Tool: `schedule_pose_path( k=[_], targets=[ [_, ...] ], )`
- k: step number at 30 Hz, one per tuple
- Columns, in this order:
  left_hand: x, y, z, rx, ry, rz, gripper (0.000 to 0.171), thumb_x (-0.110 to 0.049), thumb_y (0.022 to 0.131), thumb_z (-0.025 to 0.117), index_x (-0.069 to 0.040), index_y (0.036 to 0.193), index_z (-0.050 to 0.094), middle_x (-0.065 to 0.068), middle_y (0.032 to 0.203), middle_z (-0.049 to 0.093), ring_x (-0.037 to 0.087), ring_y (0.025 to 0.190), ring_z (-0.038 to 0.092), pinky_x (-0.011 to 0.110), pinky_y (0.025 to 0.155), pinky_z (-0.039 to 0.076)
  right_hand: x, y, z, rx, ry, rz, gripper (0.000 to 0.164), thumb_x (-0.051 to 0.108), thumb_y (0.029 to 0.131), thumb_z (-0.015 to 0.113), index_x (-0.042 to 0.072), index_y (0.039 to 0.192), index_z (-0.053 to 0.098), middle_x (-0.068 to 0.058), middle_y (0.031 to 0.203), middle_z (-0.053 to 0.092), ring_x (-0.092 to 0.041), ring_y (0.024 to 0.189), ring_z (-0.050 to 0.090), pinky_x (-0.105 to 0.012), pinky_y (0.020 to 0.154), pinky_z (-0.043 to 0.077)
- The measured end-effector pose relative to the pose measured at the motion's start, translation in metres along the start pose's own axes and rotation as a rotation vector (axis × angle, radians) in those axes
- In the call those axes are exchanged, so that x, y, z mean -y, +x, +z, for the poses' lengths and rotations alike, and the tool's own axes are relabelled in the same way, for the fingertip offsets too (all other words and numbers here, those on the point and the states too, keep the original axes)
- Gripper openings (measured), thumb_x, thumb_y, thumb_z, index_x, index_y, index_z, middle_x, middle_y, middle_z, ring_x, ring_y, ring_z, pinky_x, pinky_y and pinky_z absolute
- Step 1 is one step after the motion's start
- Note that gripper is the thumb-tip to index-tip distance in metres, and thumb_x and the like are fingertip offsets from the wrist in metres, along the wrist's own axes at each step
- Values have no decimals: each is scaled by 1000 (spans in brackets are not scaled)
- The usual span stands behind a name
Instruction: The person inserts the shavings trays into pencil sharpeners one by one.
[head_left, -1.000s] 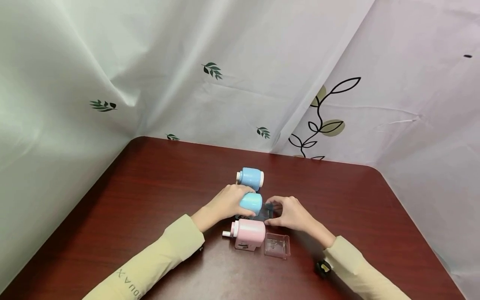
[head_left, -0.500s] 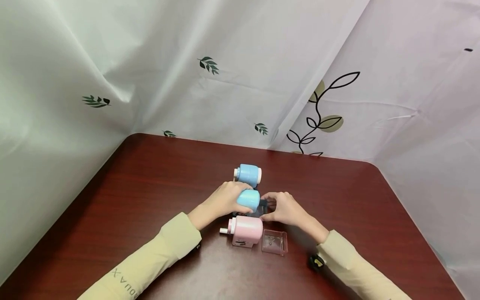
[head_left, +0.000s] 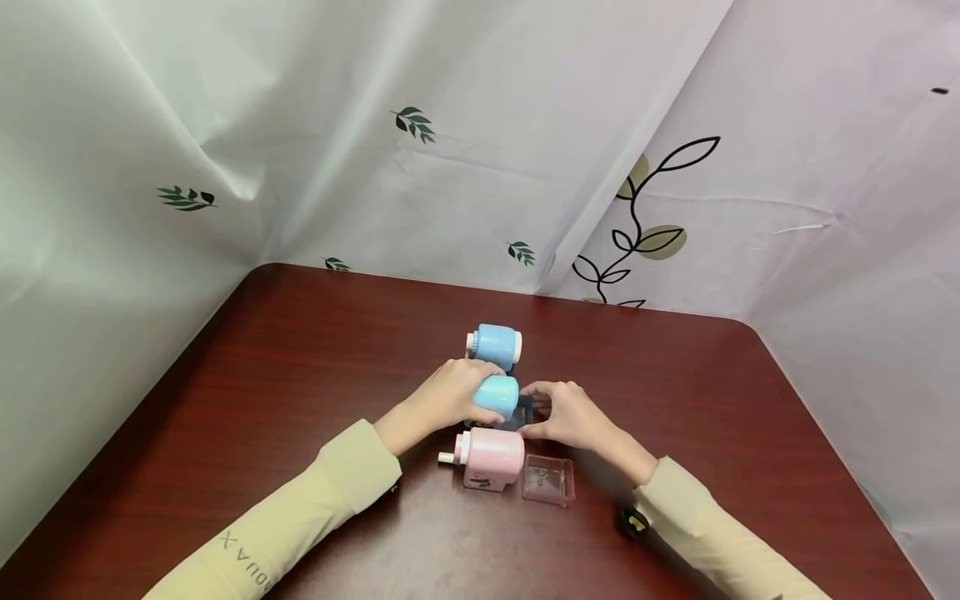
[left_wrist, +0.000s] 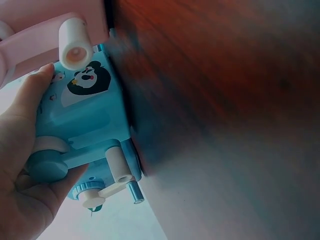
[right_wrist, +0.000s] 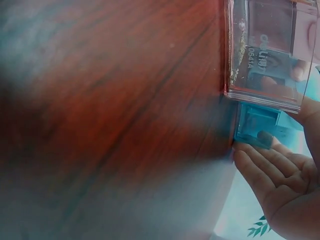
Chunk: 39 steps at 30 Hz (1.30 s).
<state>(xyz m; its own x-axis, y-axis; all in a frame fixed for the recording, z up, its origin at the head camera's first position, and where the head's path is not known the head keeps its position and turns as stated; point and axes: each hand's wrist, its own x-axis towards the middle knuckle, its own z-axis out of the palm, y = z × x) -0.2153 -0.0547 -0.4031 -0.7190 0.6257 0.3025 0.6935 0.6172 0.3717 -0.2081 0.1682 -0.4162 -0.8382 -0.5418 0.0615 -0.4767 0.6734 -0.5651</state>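
A blue crank pencil sharpener (head_left: 498,397) stands between two others, a panda printed on its side (left_wrist: 90,82). My left hand (head_left: 442,402) grips its body from the left, thumb on the near side and fingers on the far side. At its right end is its clear blue shavings drawer (right_wrist: 255,122), partly out of the body. My right hand (head_left: 573,421) pinches that drawer between thumb and fingers; in the right wrist view the thumb is partly hidden behind the clear pinkish drawer (right_wrist: 270,50).
Nearest the person stands a pink crank sharpener (head_left: 495,454). Its detached clear drawer (head_left: 549,481), with a few shavings in it, lies to its right. Another blue sharpener (head_left: 497,343) stands just beyond my left hand. White curtains (head_left: 337,167) close off the back of the dark red table (head_left: 337,350).
My right hand has moved slightly left, bringing the blue drawer closer to the sharpener. My left hand keeps its grip. The head view has shifted a little.
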Motion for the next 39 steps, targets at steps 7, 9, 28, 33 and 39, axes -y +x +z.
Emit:
schedule_pose_path(
  k=[7, 9, 28, 33, 39],
  targets=[
    [0, 0, 0, -2, -3, 0, 55, -42, 66, 78, -8, 108, 62, 5, 100, 65, 16, 82, 59, 33, 72, 51, 0, 3, 0, 1, -3, -27, 49, 31, 66, 80, 6, 105, 63, -7, 95, 68, -7, 79, 62, -27, 70, 52],
    [0, 0, 0, -3, -1, 2, 55, -41, 66, 78, -8, 107, 62, 5, 100, 65, 15, 82, 59, 33, 71, 51, 0, 4, 0, -2, -7, -36, 49, 31, 66, 79, 6, 104, 63, -6, 94, 68, -7, 79, 62, -26, 69, 52],
    [-2, 2, 0, 19, -5, -10, 55, -41, 67, 78, -8, 108, 61, 5, 101, 65, 16, 82, 60, 34, 72, 51, 0, 7, 6, -4, 9, -50, 47, 27, 66, 80, 4, 104, 62, -5, 93, 68, -7, 82, 61, -24, 71, 52],
    [-1, 3, 1, 21, 1, -7, 56, -41, 67, 77, -8, 109, 61, 6, 102, 65, 17, 82, 60, 34, 72, 51, 2, 8, 6, 2, -14, -57, 48, 26, 66, 80, 3, 104, 62, -5, 92, 68, -6, 79, 61, -23, 69, 51],
    [-1, 4, 1, 15, 4, -9, 55, -41, 67, 77, -8, 109, 61, 6, 101, 65, 17, 82, 59, 34, 71, 51, 2, 10, 3, 4, -24, -71, 49, 25, 65, 81, 3, 104, 62, -7, 93, 68, -6, 78, 61, -24, 69, 52]
  ],
)
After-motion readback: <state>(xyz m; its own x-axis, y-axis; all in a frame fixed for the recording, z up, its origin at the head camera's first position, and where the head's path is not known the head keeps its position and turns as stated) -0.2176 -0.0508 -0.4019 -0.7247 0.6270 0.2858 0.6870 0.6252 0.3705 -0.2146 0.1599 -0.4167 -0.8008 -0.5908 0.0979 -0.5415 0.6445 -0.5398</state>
